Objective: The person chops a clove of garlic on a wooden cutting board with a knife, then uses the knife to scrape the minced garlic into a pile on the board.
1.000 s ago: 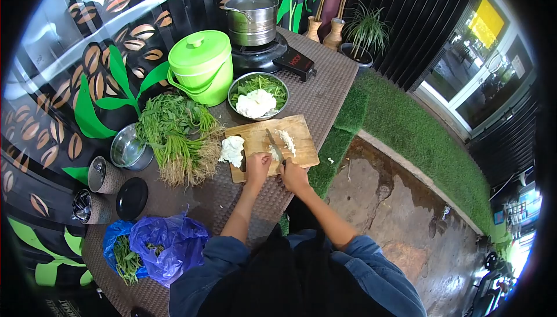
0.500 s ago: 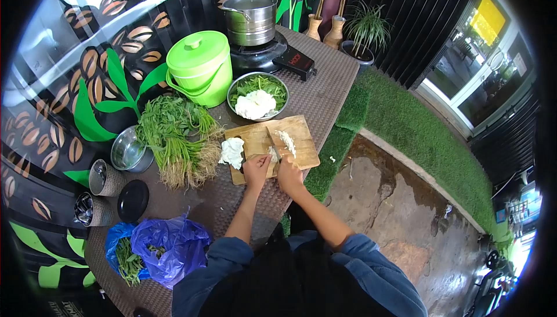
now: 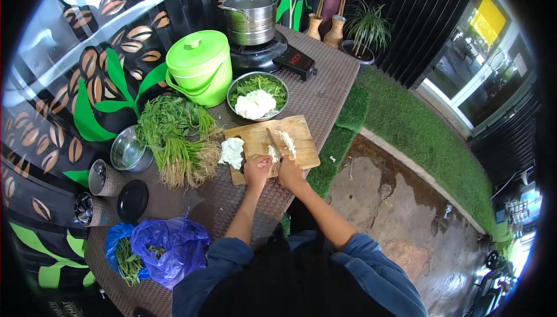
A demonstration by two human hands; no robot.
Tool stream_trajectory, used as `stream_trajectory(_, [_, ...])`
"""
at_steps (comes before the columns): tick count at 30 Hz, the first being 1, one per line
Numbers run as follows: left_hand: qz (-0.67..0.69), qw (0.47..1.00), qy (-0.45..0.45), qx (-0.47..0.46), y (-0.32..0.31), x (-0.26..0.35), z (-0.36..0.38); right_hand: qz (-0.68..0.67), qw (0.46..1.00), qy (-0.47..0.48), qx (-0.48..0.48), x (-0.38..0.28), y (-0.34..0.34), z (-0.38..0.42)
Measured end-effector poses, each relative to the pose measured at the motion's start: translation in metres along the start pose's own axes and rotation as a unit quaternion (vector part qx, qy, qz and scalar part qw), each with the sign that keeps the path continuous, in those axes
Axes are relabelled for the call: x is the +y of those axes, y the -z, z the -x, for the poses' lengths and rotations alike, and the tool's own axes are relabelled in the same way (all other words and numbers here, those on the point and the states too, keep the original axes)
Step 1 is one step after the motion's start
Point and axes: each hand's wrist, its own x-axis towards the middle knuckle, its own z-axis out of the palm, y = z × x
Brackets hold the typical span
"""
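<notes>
A wooden cutting board (image 3: pixel 303 134) lies on the brown table, with chopped white pieces (image 3: pixel 286 141) on it. My right hand (image 3: pixel 290 174) is closed around the handle of a knife (image 3: pixel 272 141), its blade pointing away from me over the board. Beside it, my left hand (image 3: pixel 257 170) has its fingers pressed together at a small white piece (image 3: pixel 272 153) next to the blade. A crumpled white mass (image 3: pixel 232 153) rests at the board's left edge. Behind the board stands a metal bowl (image 3: pixel 284 109) holding cut greens and another white mass.
Rooted greens (image 3: pixel 174 125) lie left of the board, near a glass bowl (image 3: pixel 129 151). Behind are a lidded green bucket (image 3: pixel 200 67) and a steel pot (image 3: pixel 252 22) on a black stove (image 3: pixel 255 56). Purple plastic bags (image 3: pixel 174 244) sit at the front left.
The knife has tilted slightly and its blade shows broader on the board. My right hand has shifted a little; my left hand remains nearly in place.
</notes>
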Motion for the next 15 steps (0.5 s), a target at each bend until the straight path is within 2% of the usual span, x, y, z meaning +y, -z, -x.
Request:
stream_trajectory(1, [-0.024,1.000,-0.003,-0.008,0.001,0.001,0.001,0.001,1.000,0.000,0.000,-0.005,0.002,0.007])
stream_trajectory(3, [-0.048,0.999,-0.006,-0.014,0.002,0.000,-0.002,0.014,0.998,-0.056,0.005,-0.018,-0.001,0.022])
stream_trajectory(7, [-0.037,0.999,-0.013,-0.016,0.003,0.002,-0.003,-0.002,0.998,-0.057,0.005,-0.019,-0.004,0.014])
stream_trajectory(9, [-0.040,0.999,-0.016,-0.022,0.005,0.001,0.001,0.022,1.000,-0.017,0.003,-0.014,-0.001,0.007])
stream_trajectory(11, [-0.057,0.997,-0.048,-0.019,0.004,-0.003,-0.001,0.022,1.000,-0.021,0.003,-0.013,0.001,0.012])
stream_trajectory(15, [-0.012,1.000,-0.017,-0.022,0.007,0.006,0.000,0.046,0.998,-0.032,0.013,-0.016,-0.010,0.022])
